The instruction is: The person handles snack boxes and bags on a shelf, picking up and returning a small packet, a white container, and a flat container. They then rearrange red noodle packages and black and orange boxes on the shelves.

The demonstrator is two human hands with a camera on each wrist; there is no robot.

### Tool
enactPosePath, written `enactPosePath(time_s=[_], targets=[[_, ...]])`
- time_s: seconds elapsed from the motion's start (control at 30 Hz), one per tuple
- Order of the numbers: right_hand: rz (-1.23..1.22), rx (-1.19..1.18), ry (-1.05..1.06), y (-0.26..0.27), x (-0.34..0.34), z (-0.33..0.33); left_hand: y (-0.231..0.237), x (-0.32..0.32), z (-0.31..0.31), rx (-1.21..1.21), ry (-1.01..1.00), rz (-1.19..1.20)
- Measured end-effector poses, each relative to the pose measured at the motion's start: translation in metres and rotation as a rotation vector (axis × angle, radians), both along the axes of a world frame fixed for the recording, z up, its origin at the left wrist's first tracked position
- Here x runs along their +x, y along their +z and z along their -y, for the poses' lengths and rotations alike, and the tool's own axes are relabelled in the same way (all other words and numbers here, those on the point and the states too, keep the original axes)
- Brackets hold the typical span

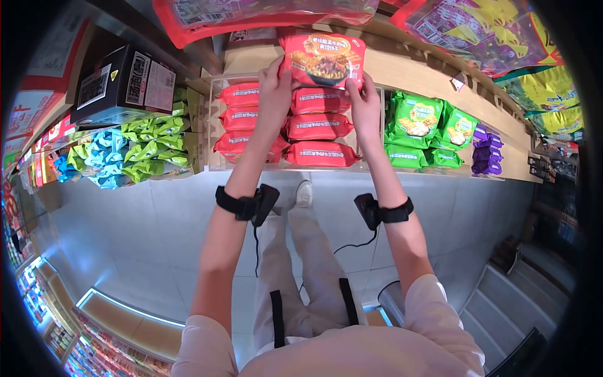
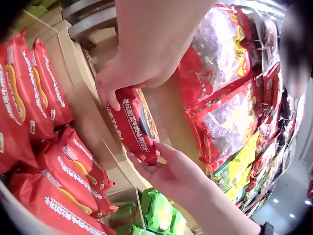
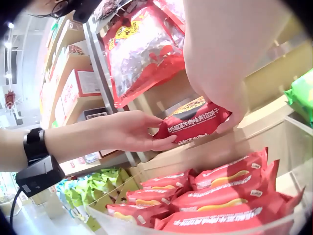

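A red snack package [image 1: 325,61] with a noodle-bowl picture is held up by both hands above the clear bin of red packages [image 1: 319,127]. My left hand [image 1: 274,88] pinches its left end, and my right hand [image 1: 365,107] pinches its right end. In the left wrist view the package [image 2: 132,122] spans between the left hand [image 2: 139,63] and the right hand [image 2: 178,178]. From the right wrist, the package [image 3: 195,122] shows its white-lettered edge, between the left hand [image 3: 132,131] and the right hand [image 3: 222,98].
Green packages [image 1: 414,122] and small purple packs [image 1: 487,151] sit right of the red ones. To the left are a black box [image 1: 125,87] and blue and light-green packs [image 1: 154,141]. Large red bags [image 1: 264,14] hang over the shelf's back.
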State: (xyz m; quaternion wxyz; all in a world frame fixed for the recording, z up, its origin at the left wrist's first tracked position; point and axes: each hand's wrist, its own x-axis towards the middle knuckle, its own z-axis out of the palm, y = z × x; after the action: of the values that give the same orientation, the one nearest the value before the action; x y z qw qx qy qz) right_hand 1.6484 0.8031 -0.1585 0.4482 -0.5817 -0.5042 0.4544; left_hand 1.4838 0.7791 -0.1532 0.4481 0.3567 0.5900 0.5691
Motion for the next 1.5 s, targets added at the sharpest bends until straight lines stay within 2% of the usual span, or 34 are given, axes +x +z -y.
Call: enactPosePath(time_s=[0.07,0.1,0.2,0.23,0.3,0.33,0.4,0.47,0.53,0.57,0.6,0.7,0.8,0.87,0.97,1.07,1.17,1.27,1.37,1.47,1.5], targets=[[-0.014,-0.016,-0.051,-0.004,-0.003,-0.018,-0.005,0.003,-0.020,-0.060,-0.003,0.065],[0.115,-0.053,-0.059,-0.007,-0.002,-0.027,-0.010,0.002,-0.027,-0.028,-0.018,0.153],[-0.010,-0.003,-0.055,-0.018,0.000,-0.033,-0.026,-0.001,-0.024,-0.012,-0.001,0.300],[0.052,0.051,-0.081,-0.020,0.002,-0.031,-0.029,-0.003,-0.018,-0.006,0.014,0.268],[0.176,0.162,-0.133,-0.020,0.008,-0.019,-0.031,-0.007,0.005,-0.035,0.053,-0.015],[0.226,0.176,-0.082,-0.017,0.013,-0.008,-0.030,-0.009,0.019,-0.047,0.072,-0.157],[0.325,0.206,0.021,-0.007,0.024,0.022,-0.026,-0.011,0.055,-0.026,0.085,-0.209],[0.486,0.206,0.397,-0.008,0.038,0.049,-0.012,-0.011,0.090,-0.062,0.079,-0.280],[0.578,0.284,0.584,-0.018,0.046,0.067,-0.007,-0.010,0.124,-0.033,0.103,-0.380],[0.621,0.323,0.680,-0.022,0.048,0.072,-0.002,-0.007,0.141,-0.073,0.124,-0.250],[0.632,0.322,0.713,-0.022,0.046,0.072,0.002,-0.004,0.156,-0.113,0.145,-0.120],[0.711,0.316,0.812,-0.023,0.045,0.075,0.005,0.006,0.193,-0.155,0.193,-0.034],[0.880,0.329,0.934,-0.032,0.041,0.071,0.009,0.014,0.209,-0.197,0.164,-0.061],[1.003,0.342,1.037,-0.038,0.035,0.065,0.010,0.016,0.209,-0.204,0.158,-0.048],[1.185,0.472,1.065,-0.058,0.026,0.063,0.008,0.014,0.197,-0.165,0.147,-0.026],[1.179,0.420,1.140,-0.052,0.022,0.060,0.018,0.008,0.182,-0.108,0.145,-0.030],[1.091,0.349,1.101,-0.035,0.030,0.057,0.022,0.002,0.175,-0.086,0.141,-0.024],[1.123,0.323,1.026,-0.008,0.040,0.061,0.020,0.000,0.178,-0.097,0.123,0.002],[1.082,0.457,0.887,0.037,0.052,0.067,0.014,0.001,0.184,-0.112,0.110,0.075],[0.907,0.250,0.670,0.092,0.052,0.078,0.017,0.000,0.189,-0.116,0.031,0.192],[0.736,0.130,0.610,0.099,0.052,0.080,0.020,0.001,0.190,-0.118,-0.005,0.229]])
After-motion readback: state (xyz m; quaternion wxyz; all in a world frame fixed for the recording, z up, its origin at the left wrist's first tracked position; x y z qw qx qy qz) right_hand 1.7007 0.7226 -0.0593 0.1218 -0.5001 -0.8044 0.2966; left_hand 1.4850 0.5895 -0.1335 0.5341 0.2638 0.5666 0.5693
